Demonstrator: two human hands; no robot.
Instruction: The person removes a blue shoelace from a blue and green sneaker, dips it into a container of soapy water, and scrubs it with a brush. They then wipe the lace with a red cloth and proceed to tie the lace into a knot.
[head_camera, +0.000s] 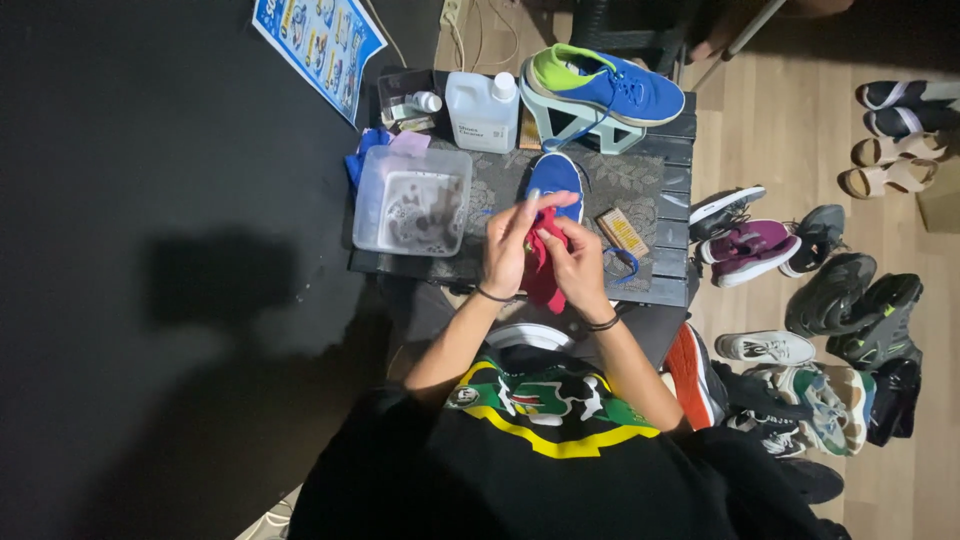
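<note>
My left hand (508, 243) and my right hand (575, 260) meet over a small dark table (672, 282), both gripping a red cloth (544, 272) that hangs down between them. Just beyond my fingers lies a blue shoe (556, 178), toe toward me, partly hidden by my hands. A second blue shoe with a green heel (598, 84) rests on a pale teal stand (570, 125) at the table's far edge. A black band circles each wrist.
A clear plastic tub of murky water (412, 200) sits left of my hands. A white jug (483, 111), a small bottle (426, 101) and a blue cloth (360, 160) stand behind it. A wooden brush (622, 233) lies right. Several pairs of shoes (820, 330) cover the floor.
</note>
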